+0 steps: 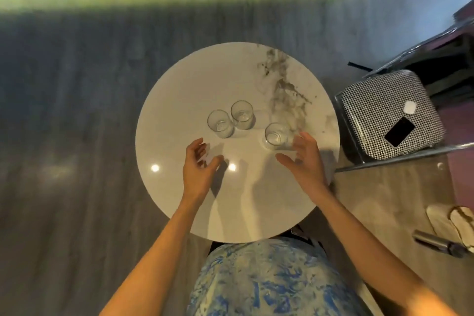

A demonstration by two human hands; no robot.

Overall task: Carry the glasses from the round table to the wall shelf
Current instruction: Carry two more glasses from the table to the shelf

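Observation:
Three clear, empty glass tumblers stand upright on the white round marble table (pixel 179 90). The left glass (pixel 220 123) and the middle glass (pixel 242 114) stand close together near the table's centre. The right glass (pixel 276 135) stands apart from them. My left hand (pixel 198 170) hovers open over the table, just below the left glass, fingers curled and holding nothing. My right hand (pixel 302 159) is open beside the right glass, fingers spread close to its right side, thumb below it. The wall shelf is out of view.
A stool with a houndstooth cushion (pixel 384 115) stands right of the table, with a black phone (pixel 399 131) and a small white case (pixel 409 107) on it. Slippers (pixel 451 223) and a dark cylinder (pixel 436 242) lie on the floor at the right. Grey wood floor stretches left.

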